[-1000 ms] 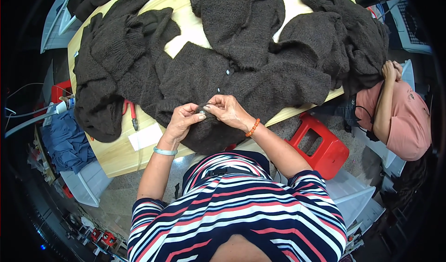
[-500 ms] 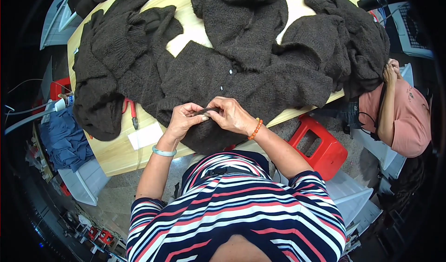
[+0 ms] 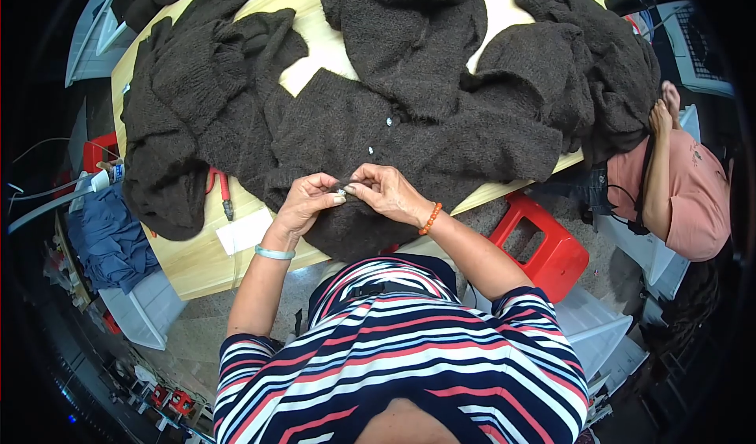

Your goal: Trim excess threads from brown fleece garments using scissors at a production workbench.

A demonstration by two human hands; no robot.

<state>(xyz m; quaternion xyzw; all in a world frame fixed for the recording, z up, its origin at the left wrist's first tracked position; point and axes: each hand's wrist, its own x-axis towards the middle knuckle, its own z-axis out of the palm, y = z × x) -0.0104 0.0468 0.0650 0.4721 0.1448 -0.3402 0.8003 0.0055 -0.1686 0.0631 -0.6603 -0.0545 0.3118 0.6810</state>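
Observation:
A dark brown knitted cardigan (image 3: 331, 133) lies spread over the near edge of the table, with part of it hanging toward me. Two shiny pale buttons (image 3: 371, 150) sit in a line on its front. My left hand (image 3: 309, 204) pinches the cardigan's edge between thumb and forefinger. Right against it, my right hand (image 3: 387, 194) grips the same edge with closed fingers. A small glint, like another button (image 3: 341, 194), shows between the fingertips; they partly hide it.
More brown knitwear (image 3: 185, 90) covers much of the wooden table (image 3: 189, 275). Red-handled pliers (image 3: 224, 192) and a white paper (image 3: 245, 231) lie at left. A red stool (image 3: 543, 247) stands at right, near a co-worker in a pink shirt (image 3: 693, 184). Blue cloth (image 3: 114, 239) fills a bin at left.
My fingers have shifted slightly at the cardigan's edge, and a shiny spot now shows between them. The co-worker's hands have moved a little apart.

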